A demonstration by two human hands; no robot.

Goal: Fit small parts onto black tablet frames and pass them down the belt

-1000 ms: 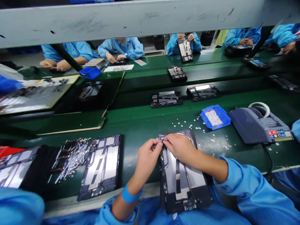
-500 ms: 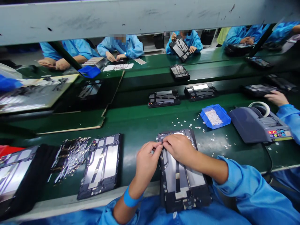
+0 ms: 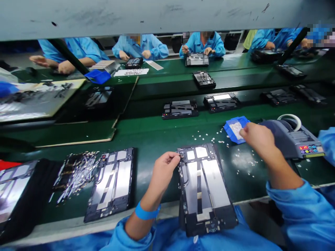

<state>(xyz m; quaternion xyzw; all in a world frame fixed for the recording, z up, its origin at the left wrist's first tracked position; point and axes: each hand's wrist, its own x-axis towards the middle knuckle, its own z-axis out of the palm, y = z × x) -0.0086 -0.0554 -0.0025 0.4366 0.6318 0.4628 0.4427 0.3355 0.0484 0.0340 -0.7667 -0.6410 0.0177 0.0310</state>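
The left hand (image 3: 164,170), with a bright blue band (image 3: 147,211) round its wrist, is at the far left corner of an opened flat tablet (image 3: 218,188) with a black frame and silver metal panels. Its grip is closed to a pinch, thumb and forefinger together on a small dark part (image 3: 181,157) at that corner; the part is too small to identify. The tablet lies across the near edge of the glossy green table (image 3: 149,150), its near end reaching past that edge above the person's blue-sleeved lap.

The right hand (image 3: 259,137) is over the right rim of a blue plastic tray (image 3: 230,134), fingers bunched, tips at the small white pieces (image 3: 235,127) inside. Whether this grip has hold of a piece cannot be told.

White flecks (image 3: 221,141) are scattered on the table between tray and tablet. Just right of the tray stands a dark grey tape dispenser (image 3: 280,136) with coloured buttons and a white ring (image 3: 298,122) on top. Along the near edge, left of the hands, lie a second opened black-and-silver tablet (image 3: 111,181) and, beside it, a heap of thin silver and black strips (image 3: 77,176). Toward the far edge, a co-worker's hands (image 3: 208,51) are at another opened device (image 3: 197,60).
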